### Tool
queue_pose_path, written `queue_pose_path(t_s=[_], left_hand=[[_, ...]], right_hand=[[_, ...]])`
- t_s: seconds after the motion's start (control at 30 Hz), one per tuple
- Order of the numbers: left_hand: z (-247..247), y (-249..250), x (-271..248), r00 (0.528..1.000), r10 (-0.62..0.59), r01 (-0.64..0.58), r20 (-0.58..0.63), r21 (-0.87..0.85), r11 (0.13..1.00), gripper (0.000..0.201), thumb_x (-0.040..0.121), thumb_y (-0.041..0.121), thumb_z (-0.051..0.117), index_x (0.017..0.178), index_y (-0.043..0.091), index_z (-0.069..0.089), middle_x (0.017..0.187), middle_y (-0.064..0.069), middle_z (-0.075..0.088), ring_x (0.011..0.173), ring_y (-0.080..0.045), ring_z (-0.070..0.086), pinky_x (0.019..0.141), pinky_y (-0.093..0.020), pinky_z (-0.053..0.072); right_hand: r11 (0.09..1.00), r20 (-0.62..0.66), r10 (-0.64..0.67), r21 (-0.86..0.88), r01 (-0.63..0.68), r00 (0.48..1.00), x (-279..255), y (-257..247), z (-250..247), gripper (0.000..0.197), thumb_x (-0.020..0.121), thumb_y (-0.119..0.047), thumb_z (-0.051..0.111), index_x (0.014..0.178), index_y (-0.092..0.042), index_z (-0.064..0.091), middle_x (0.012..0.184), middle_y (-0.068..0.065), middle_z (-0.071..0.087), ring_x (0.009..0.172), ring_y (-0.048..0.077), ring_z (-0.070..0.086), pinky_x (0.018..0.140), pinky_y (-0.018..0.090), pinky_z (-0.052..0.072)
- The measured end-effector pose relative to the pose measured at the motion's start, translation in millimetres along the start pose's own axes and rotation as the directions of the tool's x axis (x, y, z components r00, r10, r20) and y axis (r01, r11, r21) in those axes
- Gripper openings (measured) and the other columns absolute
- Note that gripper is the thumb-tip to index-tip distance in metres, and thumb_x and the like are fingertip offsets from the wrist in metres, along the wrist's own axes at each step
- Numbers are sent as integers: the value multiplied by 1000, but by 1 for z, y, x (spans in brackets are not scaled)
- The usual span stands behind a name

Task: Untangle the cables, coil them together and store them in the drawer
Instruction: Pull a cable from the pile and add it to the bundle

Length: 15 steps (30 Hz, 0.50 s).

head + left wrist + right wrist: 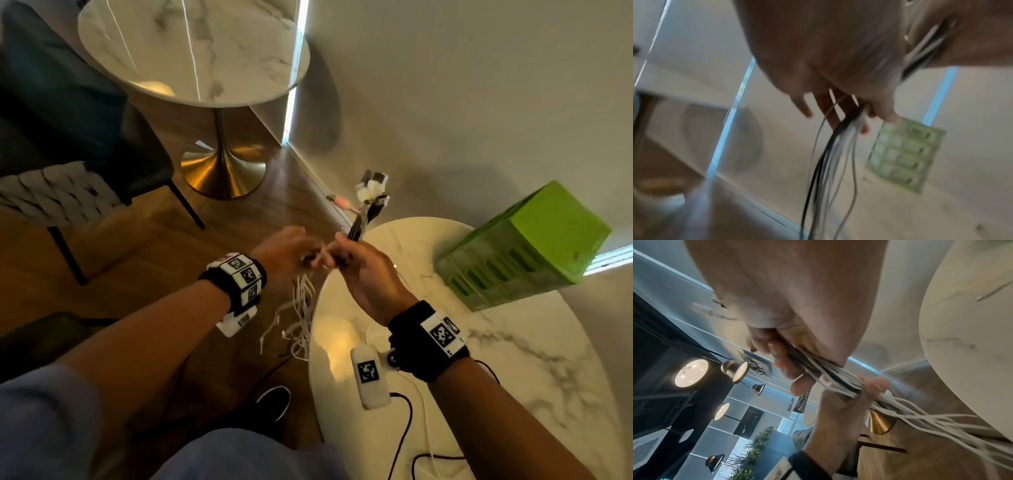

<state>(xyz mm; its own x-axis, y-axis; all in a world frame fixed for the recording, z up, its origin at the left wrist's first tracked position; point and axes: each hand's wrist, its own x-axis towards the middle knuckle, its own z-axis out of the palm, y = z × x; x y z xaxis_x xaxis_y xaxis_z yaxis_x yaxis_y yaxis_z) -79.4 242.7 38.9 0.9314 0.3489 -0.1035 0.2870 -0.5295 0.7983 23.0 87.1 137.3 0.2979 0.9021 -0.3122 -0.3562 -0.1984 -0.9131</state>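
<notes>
A bundle of white and black cables [358,224] runs through both hands above the left edge of the small marble table [513,359]. My right hand [359,270] grips the bundle in a fist, fingers curled round it [838,379]. The plug ends [371,192] stick up beyond that fist. Just to the left, my left hand [287,251] closes on the same bundle. Below it the loose strands [301,315] hang toward the floor, blurred [830,154]. The green drawer unit [524,246] stands at the back of the table, drawers closed.
A larger round marble table [195,51] on a gold pedestal stands ahead on the wood floor. A dark chair [85,137] with a woven cushion is at left. The wall runs close behind the drawer unit. Thin black and white leads [404,431] lie near my right wrist.
</notes>
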Motion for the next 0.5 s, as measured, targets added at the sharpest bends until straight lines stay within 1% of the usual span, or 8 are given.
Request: queue_pose_path(t_s=[0.07, 0.1, 0.17, 0.2, 0.27, 0.33, 0.4, 0.5], left_hand=[[-8, -10, 11, 949, 198, -137, -243, 249, 959, 31, 83, 34, 61, 104, 12, 69, 103, -5, 73, 103, -21, 67, 113, -46, 38], [-8, -11, 13, 932, 201, -128, -303, 242, 962, 32, 84, 30, 63, 108, 10, 67, 111, -7, 72, 111, -22, 66, 114, -43, 36], [-5, -9, 11, 909, 97, -59, -405, 105, 993, 27, 89, 21, 69, 112, 9, 62, 115, -9, 70, 108, -25, 68, 96, -32, 49], [-2, -9, 10, 933, 44, -23, -358, 65, 998, 25, 91, 16, 71, 112, 9, 59, 109, -7, 71, 100, -26, 71, 80, -24, 49], [4, -9, 4, 997, -51, 51, -62, 2, 999, 24, 93, 10, 70, 114, 12, 58, 94, 2, 73, 83, -21, 73, 64, -19, 46], [12, 0, -4, 962, -142, 170, 232, -109, 979, 24, 91, 19, 75, 110, 19, 60, 80, 3, 72, 65, -11, 69, 57, -21, 49], [24, 5, -11, 901, -155, 179, 405, -22, 984, 35, 84, 40, 80, 103, 18, 60, 78, -4, 70, 63, -12, 64, 60, -25, 51], [32, -2, -16, 833, -141, 174, 535, -11, 985, 56, 84, 55, 75, 123, 21, 52, 101, -3, 70, 86, -18, 69, 80, -33, 57]], right_hand=[[992, -42, -116, 39, 118, 992, -3, -6, 6, 50, 109, -19, 35, 73, -7, 67, 77, 9, 66, 110, 35, 64, 107, 38, 44], [981, -67, -175, 68, 180, 982, -3, -8, 11, 52, 109, -16, 33, 70, -9, 66, 73, 10, 64, 112, 38, 64, 110, 38, 42], [946, -116, -271, 151, 286, 956, -6, -13, 18, 47, 108, -13, 31, 67, -10, 54, 60, 7, 47, 89, 38, 66, 111, 40, 43], [929, -139, -289, 198, 312, 947, -7, -16, 21, 43, 107, -15, 34, 67, -12, 49, 59, 4, 38, 73, 33, 61, 108, 41, 45], [922, -178, -264, 242, 303, 948, -7, -22, 17, 41, 105, -23, 39, 65, -18, 46, 60, 1, 25, 56, 21, 39, 89, 40, 53], [949, -247, -187, 206, 240, 951, 0, -27, 2, 42, 105, -25, 41, 63, -22, 42, 60, -2, 20, 54, 17, 22, 65, 33, 45], [978, -322, -104, 138, 155, 941, 9, -28, -16, 41, 106, -27, 41, 65, -23, 37, 59, -3, 19, 53, 16, 17, 57, 32, 33], [994, -405, -30, 85, 71, 914, 14, -24, -36, 39, 104, -27, 45, 67, -23, 37, 60, -2, 18, 52, 15, 17, 53, 31, 29]])
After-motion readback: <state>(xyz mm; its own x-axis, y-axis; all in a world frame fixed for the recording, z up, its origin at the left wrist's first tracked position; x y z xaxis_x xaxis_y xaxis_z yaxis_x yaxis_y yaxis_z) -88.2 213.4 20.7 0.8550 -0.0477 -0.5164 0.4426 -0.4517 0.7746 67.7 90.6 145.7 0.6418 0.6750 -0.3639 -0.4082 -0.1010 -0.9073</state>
